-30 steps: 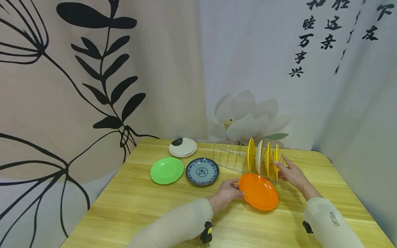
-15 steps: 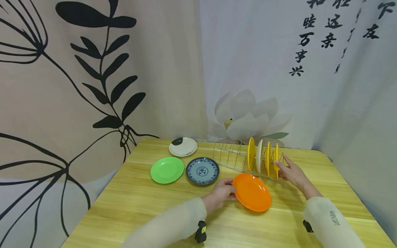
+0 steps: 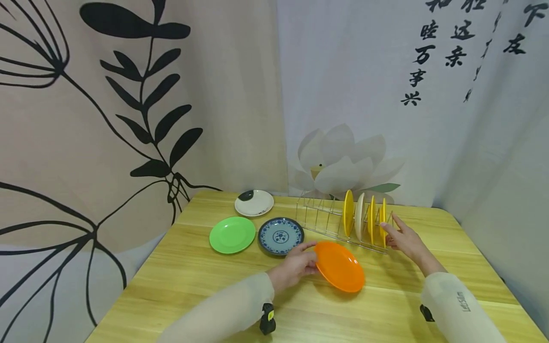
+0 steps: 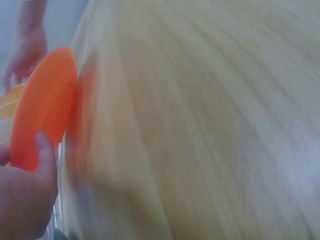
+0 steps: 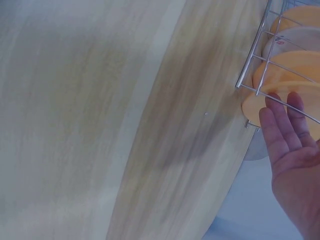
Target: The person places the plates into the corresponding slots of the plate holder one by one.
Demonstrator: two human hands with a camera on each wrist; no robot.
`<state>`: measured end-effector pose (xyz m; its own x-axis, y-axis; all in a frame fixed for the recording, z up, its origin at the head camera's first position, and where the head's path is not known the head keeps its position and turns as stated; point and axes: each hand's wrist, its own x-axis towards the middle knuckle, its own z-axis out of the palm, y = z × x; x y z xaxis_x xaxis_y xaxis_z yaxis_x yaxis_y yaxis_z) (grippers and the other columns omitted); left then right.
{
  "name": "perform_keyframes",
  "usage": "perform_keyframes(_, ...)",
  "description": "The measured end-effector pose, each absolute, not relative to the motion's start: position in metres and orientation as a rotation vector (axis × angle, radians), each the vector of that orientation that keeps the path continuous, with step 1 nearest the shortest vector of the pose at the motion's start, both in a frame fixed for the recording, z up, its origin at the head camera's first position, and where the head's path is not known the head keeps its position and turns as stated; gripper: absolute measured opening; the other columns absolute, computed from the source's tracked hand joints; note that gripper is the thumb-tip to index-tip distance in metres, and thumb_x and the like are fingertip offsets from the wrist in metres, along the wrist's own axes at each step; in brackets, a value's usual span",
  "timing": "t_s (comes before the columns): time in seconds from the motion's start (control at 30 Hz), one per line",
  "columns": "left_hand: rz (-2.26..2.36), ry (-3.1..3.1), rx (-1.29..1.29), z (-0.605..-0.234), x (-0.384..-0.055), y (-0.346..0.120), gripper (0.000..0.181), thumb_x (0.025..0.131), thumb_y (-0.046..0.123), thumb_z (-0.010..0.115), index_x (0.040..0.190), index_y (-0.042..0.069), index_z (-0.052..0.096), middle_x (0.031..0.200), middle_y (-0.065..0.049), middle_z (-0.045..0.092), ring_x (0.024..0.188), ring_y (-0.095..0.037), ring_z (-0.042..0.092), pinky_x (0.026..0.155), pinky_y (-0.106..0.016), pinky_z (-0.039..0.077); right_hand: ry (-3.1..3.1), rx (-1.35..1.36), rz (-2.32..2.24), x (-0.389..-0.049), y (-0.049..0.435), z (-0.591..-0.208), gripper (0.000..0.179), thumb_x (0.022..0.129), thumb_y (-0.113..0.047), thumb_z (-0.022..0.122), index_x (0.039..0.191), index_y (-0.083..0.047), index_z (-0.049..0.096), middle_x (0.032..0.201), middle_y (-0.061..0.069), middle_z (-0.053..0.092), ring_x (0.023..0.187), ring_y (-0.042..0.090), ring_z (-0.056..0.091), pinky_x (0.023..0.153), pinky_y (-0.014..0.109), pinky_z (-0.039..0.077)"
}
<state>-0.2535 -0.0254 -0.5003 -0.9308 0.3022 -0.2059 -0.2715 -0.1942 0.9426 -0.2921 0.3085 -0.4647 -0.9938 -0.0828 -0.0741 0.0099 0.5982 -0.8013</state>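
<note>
My left hand (image 3: 293, 267) pinches the left rim of an orange plate (image 3: 341, 267), which is tilted above the table. In the left wrist view the thumb lies on the face of the plate (image 4: 42, 105). My right hand (image 3: 405, 240) is at the right end of a wire dish rack (image 5: 254, 45). Its fingers, nearly straight in the right wrist view, touch the end wire beside the last yellow plate (image 3: 383, 223). Standing on edge in the rack are a larger yellow plate (image 3: 348, 214), a cream plate (image 3: 359, 216) and another yellow plate (image 3: 371, 221).
Left of the rack, a green plate (image 3: 232, 235), a blue-patterned plate (image 3: 280, 237) and a white plate with a black patch (image 3: 257, 205) lie flat on the wooden table (image 3: 180, 290). Printed curtains (image 3: 240, 95) hang behind the table.
My left hand has moved left with the orange plate, away from the rack. The right hand has stayed at the end of the rack.
</note>
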Motion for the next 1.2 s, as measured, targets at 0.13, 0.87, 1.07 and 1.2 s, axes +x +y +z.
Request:
perform_keyframes(0.13, 2.186, 1.676, 0.036, -0.494, -0.255, -0.035, 0.066, 0.082, -0.007, 0.058, 0.145, 0.002, 0.045, 0.098, -0.017, 0.067, 0.073, -0.019, 0.065, 0.079, -0.040, 0.060, 2.716, -0.062, -1.357, -0.292, 0.309, -0.465, 0.086, 0.102, -0.056, 0.040, 0.159, -0.008, -0.003, 0.129, 0.038, 0.052, 0.104, 0.036, 0.065, 0.091, 0.050, 0.054)
perform_keyframes(0.87, 2.320, 1.690, 0.042, -0.442, -0.282, -0.068, 0.059, 0.091, 0.001, 0.058, 0.148, 0.011, 0.046, 0.121, -0.015, 0.063, 0.084, -0.018, 0.066, 0.095, -0.044, 0.053, 2.705, -0.051, -1.351, -0.293, 0.309, -0.465, 0.086, 0.102, -0.057, 0.039, 0.159, -0.008, -0.004, 0.129, 0.039, 0.052, 0.104, 0.038, 0.065, 0.092, 0.052, 0.053)
perform_keyframes(1.07, 2.395, 1.689, 0.023, -0.428, -0.295, -0.069, 0.059, 0.091, 0.000, 0.059, 0.147, 0.012, 0.047, 0.102, -0.009, 0.065, 0.078, -0.016, 0.064, 0.085, -0.037, 0.058, 2.700, -0.058, -1.362, -0.294, 0.310, -0.466, 0.089, 0.101, -0.060, 0.039, 0.159, -0.008, -0.004, 0.131, 0.039, 0.051, 0.103, 0.037, 0.065, 0.092, 0.051, 0.053)
perform_keyframes(1.2, 2.430, 1.716, 0.071, -0.417, -0.305, -0.069, 0.058, 0.091, 0.000, 0.058, 0.147, 0.013, 0.047, 0.102, -0.010, 0.068, 0.078, -0.015, 0.066, 0.086, -0.038, 0.058, 2.704, -0.056, -1.358, -0.294, 0.309, -0.466, 0.089, 0.100, -0.061, 0.039, 0.159, -0.010, -0.005, 0.133, 0.040, 0.048, 0.103, 0.036, 0.066, 0.093, 0.051, 0.053)
